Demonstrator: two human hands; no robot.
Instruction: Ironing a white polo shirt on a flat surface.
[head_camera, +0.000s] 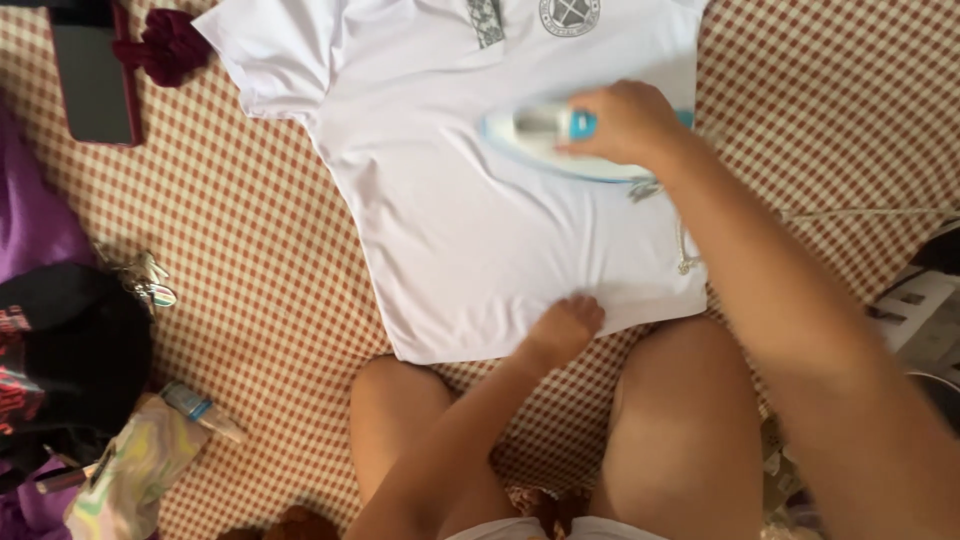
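Note:
A white short-sleeved shirt (440, 200) lies spread flat on a red-and-cream checked cloth (260, 270). My right hand (625, 122) grips the handle of a white and blue iron (540, 135) that rests on the shirt's right side, blurred by motion. Fingers closed, my left hand (565, 325) presses down on the shirt's near hem. My bare knees are in the foreground just below the hem.
A phone in a red case (95, 75) and a dark red scrunchie (165, 45) lie at the top left. Keys (145, 278), dark clothing (65, 350), a small bottle (200, 410) and a pastel pouch (135, 470) lie on the left. The iron's cord (860, 212) runs off right.

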